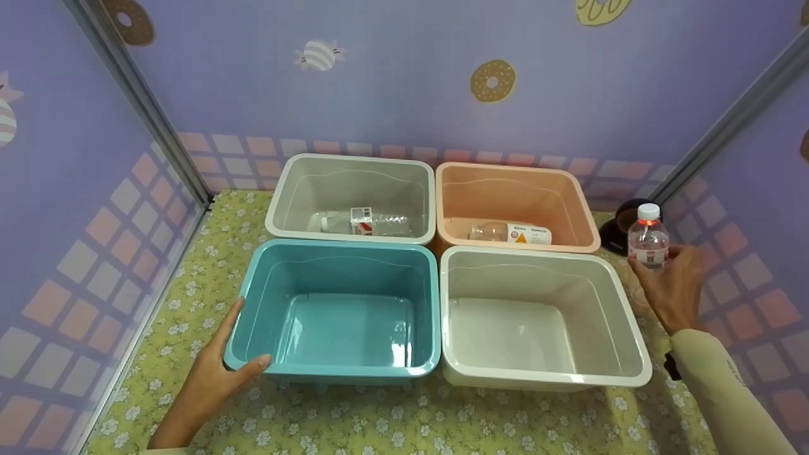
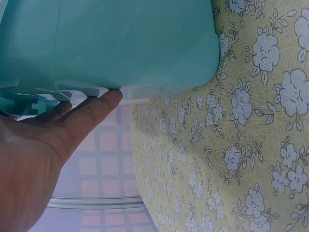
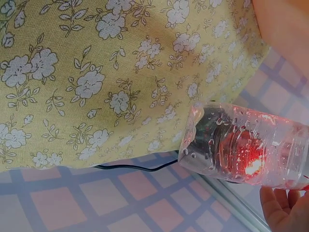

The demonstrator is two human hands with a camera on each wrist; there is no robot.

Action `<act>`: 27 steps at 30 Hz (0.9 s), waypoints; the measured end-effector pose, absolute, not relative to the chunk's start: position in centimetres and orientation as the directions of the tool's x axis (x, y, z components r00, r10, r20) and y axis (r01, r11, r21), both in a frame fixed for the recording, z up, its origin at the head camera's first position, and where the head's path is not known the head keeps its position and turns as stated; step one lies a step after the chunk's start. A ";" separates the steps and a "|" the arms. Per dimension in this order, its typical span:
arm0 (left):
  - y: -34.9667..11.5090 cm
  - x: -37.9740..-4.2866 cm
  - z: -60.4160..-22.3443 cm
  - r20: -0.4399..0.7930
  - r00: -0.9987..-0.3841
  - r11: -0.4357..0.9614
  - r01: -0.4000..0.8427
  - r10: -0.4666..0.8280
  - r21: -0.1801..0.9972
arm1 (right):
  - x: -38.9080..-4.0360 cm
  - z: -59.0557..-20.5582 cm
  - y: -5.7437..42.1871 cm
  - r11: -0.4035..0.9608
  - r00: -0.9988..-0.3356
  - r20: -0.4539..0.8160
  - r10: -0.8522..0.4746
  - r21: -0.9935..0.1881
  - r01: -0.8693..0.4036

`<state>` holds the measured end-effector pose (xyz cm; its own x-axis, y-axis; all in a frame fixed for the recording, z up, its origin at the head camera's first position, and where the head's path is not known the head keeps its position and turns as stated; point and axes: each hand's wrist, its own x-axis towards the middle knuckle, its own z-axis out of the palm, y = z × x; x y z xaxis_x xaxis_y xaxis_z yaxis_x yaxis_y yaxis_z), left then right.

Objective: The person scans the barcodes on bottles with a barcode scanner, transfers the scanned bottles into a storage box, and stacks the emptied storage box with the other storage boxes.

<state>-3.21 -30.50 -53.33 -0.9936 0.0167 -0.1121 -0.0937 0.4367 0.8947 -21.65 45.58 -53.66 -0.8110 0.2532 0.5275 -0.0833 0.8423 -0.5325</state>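
Note:
My right hand grips a clear plastic bottle with a white cap and a label, upright beyond the right bins. Droplets cling inside the bottle in the right wrist view, and a red light glows on it. Right behind it stands a dark rounded device, partly hidden by the bottle. My left hand rests at the front left corner of the teal bin, thumb over the rim. In the left wrist view its straight fingers lie against the bin's outer wall.
A grey bin at the back left and a peach bin at the back right each hold a clear bottle. A cream bin stands front right. Flowered cloth covers the table; patterned walls enclose it. A black cable runs along its edge.

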 end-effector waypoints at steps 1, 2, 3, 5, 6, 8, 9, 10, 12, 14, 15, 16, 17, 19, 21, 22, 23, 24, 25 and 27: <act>-30.5 -3.2 -53.3 -0.114 -0.993 0.437 -0.095 0.017 0.894 | -21.7 -53.7 45.5 0.844 -0.805 0.535 0.256 -0.530 -0.083; -30.5 -3.2 -53.4 -0.116 -0.993 0.436 -0.097 0.017 0.895 | -21.7 -53.8 45.5 0.845 -0.800 0.541 0.260 -0.529 -0.082; -30.5 -3.2 -53.4 -0.117 -0.993 0.435 -0.097 0.018 0.895 | -21.7 -53.8 45.5 0.846 -0.796 0.544 0.265 -0.528 -0.079; -30.6 -3.2 -53.4 -0.118 -0.993 0.437 -0.098 0.018 0.894 | -21.8 -53.9 45.4 0.845 -0.790 0.547 0.276 -0.530 -0.071; -30.6 -3.3 -53.4 -0.117 -0.993 0.441 -0.097 0.019 0.892 | -21.8 -53.9 45.3 0.845 -0.787 0.549 0.281 -0.530 -0.068; -30.6 -3.3 -53.4 -0.117 -0.993 0.446 -0.096 0.019 0.890 | -21.9 -54.0 45.3 0.846 -0.781 0.555 0.286 -0.529 -0.066; -30.6 -3.3 -53.4 -0.117 -0.993 0.449 -0.097 0.018 0.888 | -21.9 -54.0 45.2 0.845 -0.778 0.558 0.288 -0.530 -0.067; -30.6 -3.3 -53.4 -0.118 -0.993 0.451 -0.098 0.016 0.887 | -22.0 -54.1 45.2 0.845 -0.775 0.562 0.289 -0.531 -0.071; -30.6 -3.2 -53.4 -0.122 -0.992 0.453 -0.103 0.013 0.885 | -22.1 -54.2 45.2 0.844 -0.769 0.568 0.292 -0.532 -0.073; -30.6 -3.2 -53.4 -0.128 -0.992 0.445 -0.110 0.011 0.889 | -22.2 -54.4 45.2 0.840 -0.765 0.569 0.302 -0.538 -0.069; -30.6 -3.2 -53.4 -0.131 -0.991 0.444 -0.113 0.009 0.889 | -22.2 -54.5 45.1 0.837 -0.764 0.568 0.307 -0.543 -0.067; -30.6 -3.2 -53.4 -0.130 -0.991 0.444 -0.113 0.009 0.889 | -22.3 -54.6 45.1 0.833 -0.763 0.565 0.314 -0.549 -0.064; -30.6 -3.2 -53.4 -0.129 -0.992 0.446 -0.112 0.009 0.888 | -22.3 -54.7 45.0 0.829 -0.764 0.558 0.324 -0.556 -0.055; -30.6 -3.2 -53.3 -0.128 -0.992 0.444 -0.111 0.008 0.889 | -22.4 -54.9 44.9 0.820 -0.769 0.538 0.346 -0.571 -0.031; -30.6 -3.1 -53.3 -0.120 -0.993 0.458 -0.104 0.006 0.883 | -22.4 -54.9 44.8 0.815 -0.777 0.519 0.356 -0.580 -0.014; -30.6 -3.1 -53.3 -0.116 -0.993 0.464 -0.100 0.006 0.880 | -22.5 -54.9 44.7 0.814 -0.782 0.509 0.360 -0.581 -0.003; -30.6 -3.1 -53.3 -0.114 -0.993 0.470 -0.098 0.006 0.877 | -22.5 -54.9 44.6 0.813 -0.786 0.499 0.365 -0.583 0.007; -30.6 -3.1 -53.3 -0.113 -0.994 0.472 -0.096 0.007 0.876 | -22.6 -54.8 44.6 0.812 -0.788 0.493 0.368 -0.584 0.014; -30.6 -3.1 -53.3 -0.110 -0.994 0.475 -0.093 0.008 0.875 | -22.7 -54.8 44.5 0.812 -0.790 0.488 0.371 -0.584 0.021; -30.6 -3.1 -53.3 -0.108 -0.994 0.476 -0.090 0.012 0.875 | -22.8 -54.6 44.4 0.810 -0.788 0.488 0.376 -0.585 0.025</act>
<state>-3.10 -30.58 -53.32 -0.9941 0.0117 -0.1083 -0.0897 0.4762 0.8747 -22.79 44.43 -54.56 -0.7879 0.3761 0.4876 0.0247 0.8105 -0.5853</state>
